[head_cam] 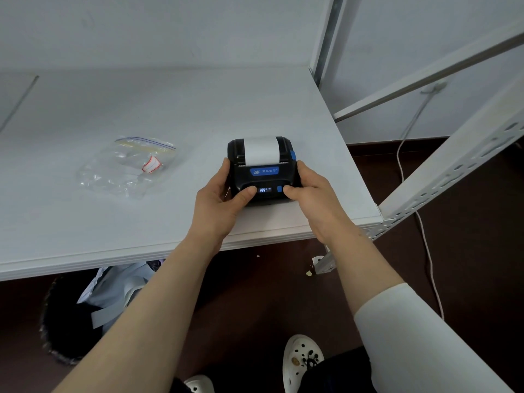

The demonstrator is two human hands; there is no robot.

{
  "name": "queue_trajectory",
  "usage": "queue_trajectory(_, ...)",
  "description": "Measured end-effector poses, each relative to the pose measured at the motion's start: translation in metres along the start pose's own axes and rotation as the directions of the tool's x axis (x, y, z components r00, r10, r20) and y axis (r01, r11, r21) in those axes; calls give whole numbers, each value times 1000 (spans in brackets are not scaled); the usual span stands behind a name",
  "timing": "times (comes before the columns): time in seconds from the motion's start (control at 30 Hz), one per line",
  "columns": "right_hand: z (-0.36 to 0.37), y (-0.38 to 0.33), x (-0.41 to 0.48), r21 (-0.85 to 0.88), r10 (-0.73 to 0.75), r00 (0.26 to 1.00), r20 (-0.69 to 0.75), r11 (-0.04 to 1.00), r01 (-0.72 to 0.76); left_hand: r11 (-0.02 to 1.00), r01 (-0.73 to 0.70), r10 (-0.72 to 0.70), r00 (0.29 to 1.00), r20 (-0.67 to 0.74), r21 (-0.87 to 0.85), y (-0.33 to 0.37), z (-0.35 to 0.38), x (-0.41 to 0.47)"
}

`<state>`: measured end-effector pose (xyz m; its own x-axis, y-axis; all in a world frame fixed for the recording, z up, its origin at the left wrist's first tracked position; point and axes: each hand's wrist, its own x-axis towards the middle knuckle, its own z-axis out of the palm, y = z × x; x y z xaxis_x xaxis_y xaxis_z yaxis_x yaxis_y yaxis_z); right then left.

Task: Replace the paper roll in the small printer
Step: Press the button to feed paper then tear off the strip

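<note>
Shoes: white perforated clogs on the dark floor, nearest the camera, below the right forearm.
Bin: dark bin holding pale wrappers, under the surface edge, below and left of the left forearm.
Left hand: left hand clasps the printer's left side, thumb pressed on the front panel beside the lit display.
Right hand: right hand clasps the printer's right side, thumb resting just beside the small blue button on the front.
Printer: small black printer sits between both hands on the white surface, near its front edge and right corner, lid down, blue logo plate facing up.
Paper: white paper shows across the top of the printer, just beyond the fingertips, running out past the tear bar.
Bag: clear zip bag with a red-edged label lies flat on the surface, well left of the left hand.
Cable: white cable trails down to the floor, right of the right hand, behind the slotted shelf frame.
</note>
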<state>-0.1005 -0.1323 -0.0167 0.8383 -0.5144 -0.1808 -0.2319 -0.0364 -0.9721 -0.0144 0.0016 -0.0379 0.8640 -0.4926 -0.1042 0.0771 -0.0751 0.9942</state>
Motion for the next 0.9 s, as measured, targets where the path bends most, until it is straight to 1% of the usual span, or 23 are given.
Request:
queue_trajectory(0.2, 4, 0, 0, -21, 15, 999, -33, 1000, -15, 1000, -3, 3, 1000, -8, -12, 1, 1, -1)
queue_trajectory(0.63, 3, -3, -1, -56, 21, 999, -39, 998, -24, 1000, -16, 16, 1000, 6, -17, 0, -1, 0)
queue_trajectory(0.83, 3, -4, 0, -68, 25, 999, -41, 997, -28, 999, -1, 0, 999, -34, -38, 6, 5, -4)
queue_trajectory(0.9, 3, -3, 0, -65, 28, 999, -39, 997, -30, 1000, -20, 19, 999, -30, -22, 6, 3, -5)
